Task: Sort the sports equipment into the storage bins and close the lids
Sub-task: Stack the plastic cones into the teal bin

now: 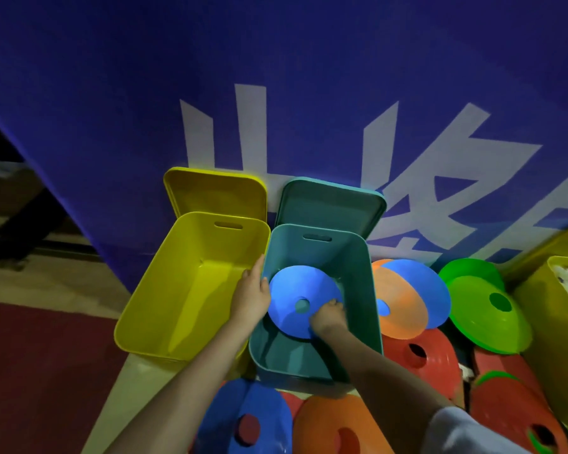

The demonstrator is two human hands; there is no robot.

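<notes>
Inside the teal bin, right hand pinches the blue disc cone; left hand, fingers straight, steadies its edge — lower it flat, then release.

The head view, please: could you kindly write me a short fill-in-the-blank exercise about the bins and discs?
1. The blue disc is going into the ____ bin.
2. The yellow bin holds ____ discs.
3. Both lids lean against the ____ wall.
4. The right hand has its grip on the ____ disc.

Answers: teal; no; blue; blue
</notes>
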